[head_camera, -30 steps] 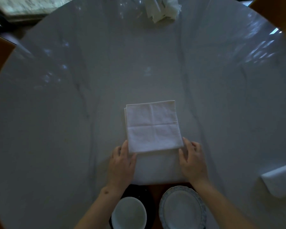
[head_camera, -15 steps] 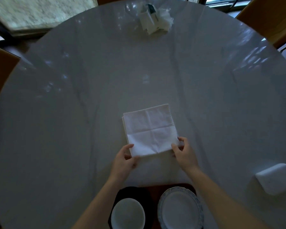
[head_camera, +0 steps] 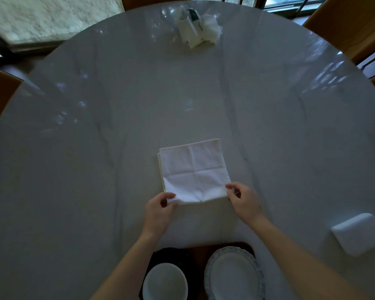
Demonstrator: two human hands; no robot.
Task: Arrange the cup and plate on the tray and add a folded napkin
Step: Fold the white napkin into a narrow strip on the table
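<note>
Since a second ago both hands have slid from lying flat at the napkin's near edge to pinching its two near corners, and the cloth now sits slightly skewed. The napkin (head_camera: pixel 193 172) is a white, soft woven square folded into layers, with cross creases, lying on the glossy grey marble-veined round table (head_camera: pixel 95 148) just below the frame's centre. The left hand (head_camera: pixel 158 213) pinches the lower-left corner between thumb and curled fingers; the right hand (head_camera: pixel 245 202) pinches the lower-right corner likewise, both forearms reaching up from the bottom edge. At bottom centre a dark tray (head_camera: pixel 200 251) carries a round white cup (head_camera: pixel 165 282) on a black mat and a scallop-rimmed white plate (head_camera: pixel 234 276). A crumpled white packet (head_camera: pixel 196 32) lies at top centre; a rounded white box (head_camera: pixel 355 233) sits at lower right.
</note>
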